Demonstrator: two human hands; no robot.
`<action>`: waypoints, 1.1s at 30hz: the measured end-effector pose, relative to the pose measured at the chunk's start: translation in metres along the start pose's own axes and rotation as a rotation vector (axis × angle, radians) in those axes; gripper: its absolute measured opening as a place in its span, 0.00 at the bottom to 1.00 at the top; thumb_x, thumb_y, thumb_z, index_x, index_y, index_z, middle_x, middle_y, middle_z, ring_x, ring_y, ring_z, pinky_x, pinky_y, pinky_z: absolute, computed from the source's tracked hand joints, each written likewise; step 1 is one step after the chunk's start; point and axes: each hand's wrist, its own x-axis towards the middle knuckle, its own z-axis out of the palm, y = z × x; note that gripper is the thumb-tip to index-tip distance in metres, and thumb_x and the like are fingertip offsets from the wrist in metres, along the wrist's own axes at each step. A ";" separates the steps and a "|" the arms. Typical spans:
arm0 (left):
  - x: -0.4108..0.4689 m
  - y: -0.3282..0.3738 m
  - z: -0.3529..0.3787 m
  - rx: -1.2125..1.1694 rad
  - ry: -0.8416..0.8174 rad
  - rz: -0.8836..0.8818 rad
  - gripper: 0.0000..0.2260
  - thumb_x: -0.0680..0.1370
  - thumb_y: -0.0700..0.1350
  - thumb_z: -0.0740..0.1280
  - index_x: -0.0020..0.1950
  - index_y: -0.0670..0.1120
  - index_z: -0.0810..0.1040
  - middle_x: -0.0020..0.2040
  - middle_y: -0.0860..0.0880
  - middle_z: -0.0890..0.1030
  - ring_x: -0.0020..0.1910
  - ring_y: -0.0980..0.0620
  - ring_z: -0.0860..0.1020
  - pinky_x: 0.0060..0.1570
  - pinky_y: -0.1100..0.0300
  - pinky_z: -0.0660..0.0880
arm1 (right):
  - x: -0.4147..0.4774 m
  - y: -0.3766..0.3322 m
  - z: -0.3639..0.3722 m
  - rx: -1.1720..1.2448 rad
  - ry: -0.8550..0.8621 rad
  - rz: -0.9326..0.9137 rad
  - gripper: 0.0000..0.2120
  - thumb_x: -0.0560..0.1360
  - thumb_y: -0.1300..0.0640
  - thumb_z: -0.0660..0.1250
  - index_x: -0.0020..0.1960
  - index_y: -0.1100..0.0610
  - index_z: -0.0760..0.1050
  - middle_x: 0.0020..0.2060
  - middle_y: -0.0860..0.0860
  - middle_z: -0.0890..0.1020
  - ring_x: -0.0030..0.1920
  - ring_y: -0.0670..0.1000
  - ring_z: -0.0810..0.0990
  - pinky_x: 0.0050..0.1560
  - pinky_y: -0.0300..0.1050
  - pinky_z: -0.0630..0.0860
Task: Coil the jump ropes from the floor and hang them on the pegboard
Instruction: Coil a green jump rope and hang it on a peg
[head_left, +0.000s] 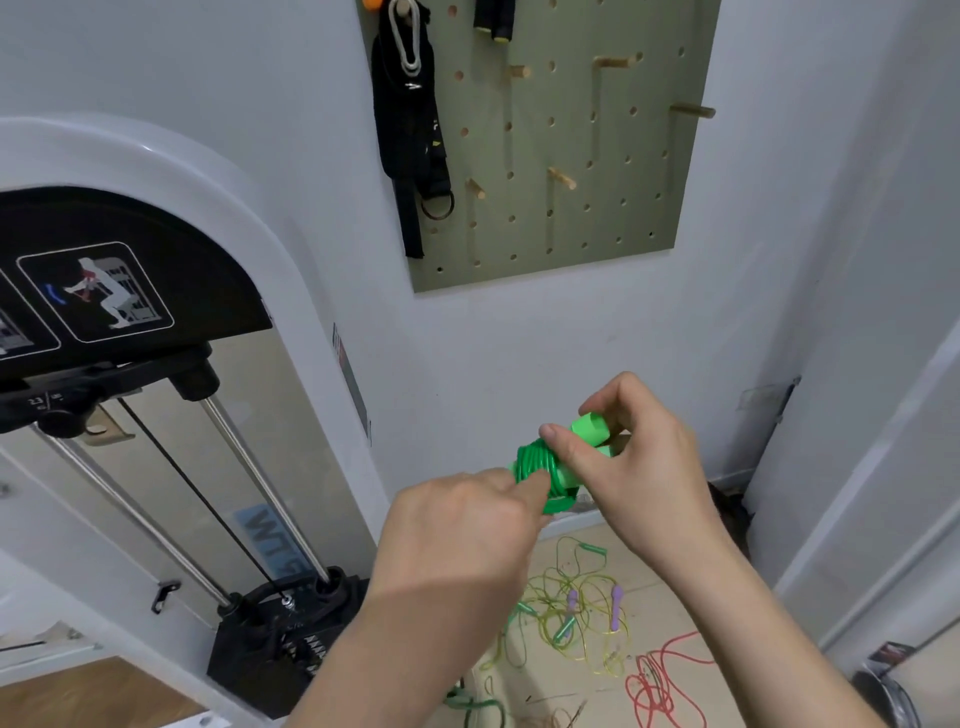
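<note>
Meanwhile left hand (457, 525) and right hand (641, 467) grip the coiled green rope (537, 462); tangled ropes (587, 608) litter the floor (680, 587), black straps (410, 130) fill the pegboard (571, 208) left.

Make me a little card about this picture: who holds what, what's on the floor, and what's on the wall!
Held: green jump rope, cord wound round its handles
Right hand: grips the handles
Left hand: pinches the cord at the coil
Floor: yellow rope in a tangle, red rope loose beside it
Pegboard: wooden peg free, black strap hanging at its left edge
Hung yet: no, the green one is in the hands
</note>
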 end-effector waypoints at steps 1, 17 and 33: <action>-0.001 0.003 0.002 0.011 -0.018 0.007 0.15 0.53 0.51 0.82 0.34 0.53 0.80 0.22 0.54 0.70 0.18 0.51 0.70 0.29 0.66 0.40 | 0.001 0.000 -0.001 -0.073 0.031 -0.065 0.15 0.69 0.48 0.75 0.42 0.53 0.70 0.31 0.47 0.76 0.32 0.47 0.73 0.35 0.44 0.71; 0.010 -0.034 -0.016 -0.745 0.099 -0.275 0.13 0.66 0.58 0.75 0.49 0.58 0.84 0.39 0.60 0.84 0.40 0.64 0.81 0.46 0.60 0.77 | 0.016 -0.017 -0.023 0.172 -0.347 -0.280 0.12 0.66 0.47 0.76 0.43 0.52 0.80 0.31 0.49 0.80 0.31 0.41 0.73 0.33 0.34 0.69; 0.011 -0.009 0.023 -2.060 -0.228 -0.231 0.26 0.66 0.54 0.77 0.46 0.33 0.77 0.27 0.46 0.71 0.19 0.60 0.59 0.21 0.68 0.48 | 0.024 -0.037 -0.036 0.554 -0.678 -0.016 0.13 0.61 0.51 0.80 0.40 0.56 0.83 0.33 0.70 0.76 0.34 0.59 0.71 0.34 0.52 0.66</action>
